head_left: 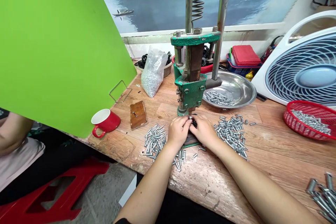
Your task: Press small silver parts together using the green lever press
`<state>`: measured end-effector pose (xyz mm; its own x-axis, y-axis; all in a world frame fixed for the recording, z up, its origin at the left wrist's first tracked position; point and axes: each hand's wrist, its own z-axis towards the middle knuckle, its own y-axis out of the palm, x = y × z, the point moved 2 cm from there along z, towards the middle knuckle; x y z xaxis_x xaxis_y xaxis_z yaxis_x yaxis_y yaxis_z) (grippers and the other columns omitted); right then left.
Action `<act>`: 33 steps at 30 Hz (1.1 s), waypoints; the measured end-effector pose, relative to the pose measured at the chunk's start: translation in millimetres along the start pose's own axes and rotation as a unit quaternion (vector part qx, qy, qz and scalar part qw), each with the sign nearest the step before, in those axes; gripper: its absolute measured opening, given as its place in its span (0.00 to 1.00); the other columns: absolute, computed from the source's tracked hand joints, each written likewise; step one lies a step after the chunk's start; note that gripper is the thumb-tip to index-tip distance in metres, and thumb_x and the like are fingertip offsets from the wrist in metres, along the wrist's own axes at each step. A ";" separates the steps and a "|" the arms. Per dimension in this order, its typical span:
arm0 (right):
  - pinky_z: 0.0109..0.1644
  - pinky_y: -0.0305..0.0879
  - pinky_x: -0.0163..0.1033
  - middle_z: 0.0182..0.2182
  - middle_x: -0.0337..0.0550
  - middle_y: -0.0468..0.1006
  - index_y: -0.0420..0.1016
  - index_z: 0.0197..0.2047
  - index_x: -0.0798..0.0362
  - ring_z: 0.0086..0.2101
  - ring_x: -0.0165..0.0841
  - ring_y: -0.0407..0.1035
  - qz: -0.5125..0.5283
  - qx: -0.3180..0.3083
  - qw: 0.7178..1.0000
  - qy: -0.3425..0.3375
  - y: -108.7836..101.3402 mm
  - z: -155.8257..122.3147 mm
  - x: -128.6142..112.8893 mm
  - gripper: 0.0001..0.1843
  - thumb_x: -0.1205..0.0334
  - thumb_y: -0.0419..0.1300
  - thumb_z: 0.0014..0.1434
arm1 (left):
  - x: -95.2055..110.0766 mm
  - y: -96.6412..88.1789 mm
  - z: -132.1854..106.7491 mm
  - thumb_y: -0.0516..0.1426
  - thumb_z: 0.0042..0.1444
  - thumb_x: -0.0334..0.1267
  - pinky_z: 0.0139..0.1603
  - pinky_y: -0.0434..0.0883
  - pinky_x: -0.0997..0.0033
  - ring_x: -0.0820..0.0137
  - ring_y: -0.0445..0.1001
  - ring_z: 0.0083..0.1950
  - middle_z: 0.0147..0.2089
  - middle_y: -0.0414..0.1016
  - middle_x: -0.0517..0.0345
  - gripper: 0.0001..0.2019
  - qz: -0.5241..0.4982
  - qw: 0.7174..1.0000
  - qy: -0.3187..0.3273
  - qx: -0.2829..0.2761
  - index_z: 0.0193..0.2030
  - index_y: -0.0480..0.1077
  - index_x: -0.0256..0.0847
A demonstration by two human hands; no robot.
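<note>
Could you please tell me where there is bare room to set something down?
The widest bare patch of table lies between the right metal pile and the red basket; a smaller one between the red mug and the left metal pile. It is crowded around the left hand and right hand at the green press.

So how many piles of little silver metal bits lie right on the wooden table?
3: the left pile and right pile, either side of the green metal press, and the corner pile at lower right, cut off by the picture's edge. More may be hidden.
</note>
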<state>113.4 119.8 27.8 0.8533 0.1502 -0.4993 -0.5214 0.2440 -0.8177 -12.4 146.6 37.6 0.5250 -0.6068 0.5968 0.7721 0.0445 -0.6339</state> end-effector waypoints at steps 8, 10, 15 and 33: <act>0.54 0.53 0.39 0.47 0.41 0.68 0.67 0.50 0.53 0.47 0.35 0.58 0.006 -0.001 1.000 -0.023 -2.0 0.9 7.8 0.18 0.67 0.53 0.55 | -5.5 5.5 0.9 0.51 0.58 0.39 0.47 0.67 0.70 0.68 0.72 0.44 0.41 0.75 0.55 0.11 -0.078 0.996 -0.050 -0.002 0.41 0.72 0.40; 0.55 0.53 0.40 0.47 0.42 0.67 0.66 0.50 0.54 0.47 0.35 0.58 0.008 0.000 1.000 -0.021 -2.2 -0.8 8.7 0.18 0.66 0.53 0.55 | -8.0 7.0 1.2 0.51 0.58 0.41 0.47 0.67 0.70 0.68 0.72 0.44 0.41 0.75 0.55 0.11 -0.114 0.990 -0.076 -0.016 0.41 0.72 0.40; 0.53 0.55 0.39 0.46 0.41 0.69 0.67 0.50 0.54 0.46 0.35 0.59 0.016 -0.010 1.000 -0.019 -3.1 -1.3 8.5 0.19 0.67 0.53 0.53 | -12.8 6.8 6.2 0.50 0.58 0.42 0.47 0.67 0.70 0.67 0.72 0.44 0.42 0.76 0.55 0.13 -0.215 0.967 -0.118 -0.063 0.42 0.71 0.39; 0.52 0.57 0.38 0.43 0.42 0.70 0.67 0.52 0.52 0.44 0.34 0.60 0.024 -0.020 0.999 -0.010 -2.2 -4.6 4.8 0.21 0.64 0.55 0.54 | -14.1 -4.7 8.8 0.49 0.58 0.40 0.48 0.67 0.69 0.68 0.73 0.44 0.42 0.76 0.57 0.13 -0.223 0.962 -0.108 -0.113 0.43 0.72 0.39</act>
<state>118.6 115.6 25.9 0.8268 0.1800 -0.5329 -0.5611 0.1976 -0.8038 -20.3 161.9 36.5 0.2408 -0.3460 0.9068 0.8533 -0.3697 -0.3676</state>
